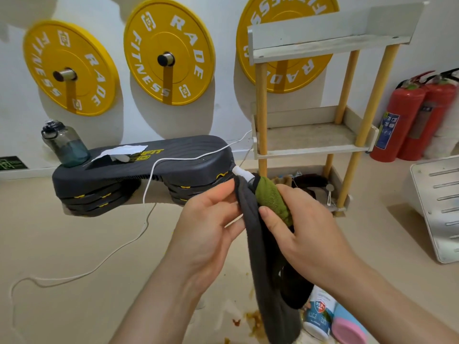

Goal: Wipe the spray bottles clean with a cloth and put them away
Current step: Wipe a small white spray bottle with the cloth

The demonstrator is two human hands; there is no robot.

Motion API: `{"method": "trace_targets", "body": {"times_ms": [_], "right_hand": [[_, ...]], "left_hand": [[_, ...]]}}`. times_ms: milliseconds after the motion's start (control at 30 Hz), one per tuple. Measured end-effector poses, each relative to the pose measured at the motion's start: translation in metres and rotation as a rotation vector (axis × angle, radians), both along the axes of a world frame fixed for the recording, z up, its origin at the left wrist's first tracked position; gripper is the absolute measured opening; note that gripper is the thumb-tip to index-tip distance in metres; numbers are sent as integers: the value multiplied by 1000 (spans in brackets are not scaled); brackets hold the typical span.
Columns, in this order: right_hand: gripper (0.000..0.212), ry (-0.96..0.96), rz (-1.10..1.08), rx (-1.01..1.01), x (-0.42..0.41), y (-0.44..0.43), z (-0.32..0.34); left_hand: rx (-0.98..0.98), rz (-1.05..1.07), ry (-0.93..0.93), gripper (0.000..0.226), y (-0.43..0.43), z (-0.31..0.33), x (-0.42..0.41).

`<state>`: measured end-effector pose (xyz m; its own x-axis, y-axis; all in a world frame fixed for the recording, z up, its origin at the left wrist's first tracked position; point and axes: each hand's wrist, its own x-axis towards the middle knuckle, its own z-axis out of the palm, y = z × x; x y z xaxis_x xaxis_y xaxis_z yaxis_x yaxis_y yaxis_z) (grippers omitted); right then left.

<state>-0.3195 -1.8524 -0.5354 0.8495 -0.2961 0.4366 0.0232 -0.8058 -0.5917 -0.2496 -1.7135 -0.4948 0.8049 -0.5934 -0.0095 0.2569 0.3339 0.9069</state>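
Both forearms reach in from the bottom of the head view and meet at mid-frame, wrists slightly bent toward each other. The right hand [300, 227] is clenched around the green part of a cloth [263, 256], which is wrapped around a spray bottle [242, 172]. The thumb lies across the front of the bundle and the other fingers curl behind it, out of sight. Only the bottle's white nozzle end shows, poking up and to the left out of the cloth, so the bottle sits tilted in the air between the hands. The left hand [211, 219] is turned palm inward, its fingers curled against the dark grey edge of the same cloth just below the nozzle. Whether they also touch the bottle cannot be told. The rest of the cloth hangs down in a long dark fold between the wrists. On the floor at lower right, partly behind that fold, stand a white bottle [319, 316] with a blue label and a pink container [349, 327] just beside it. A shelf rack [310, 145] with wooden posts stands behind the hands, next to a black step platform [173, 167].
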Motion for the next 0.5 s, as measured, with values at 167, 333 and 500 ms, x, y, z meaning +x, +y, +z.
{"method": "trace_targets", "body": {"times_ms": [167,333,500], "right_hand": [[35,-10,121,314,-3,6,5],[27,-64,265,382,0,23,1],[33,82,336,241,2,22,-6]], "left_hand": [[-79,109,53,28,1,-3,7],[269,275,-220,7,-3,-8,10],[207,283,-128,31,-8,-7,7]]}}
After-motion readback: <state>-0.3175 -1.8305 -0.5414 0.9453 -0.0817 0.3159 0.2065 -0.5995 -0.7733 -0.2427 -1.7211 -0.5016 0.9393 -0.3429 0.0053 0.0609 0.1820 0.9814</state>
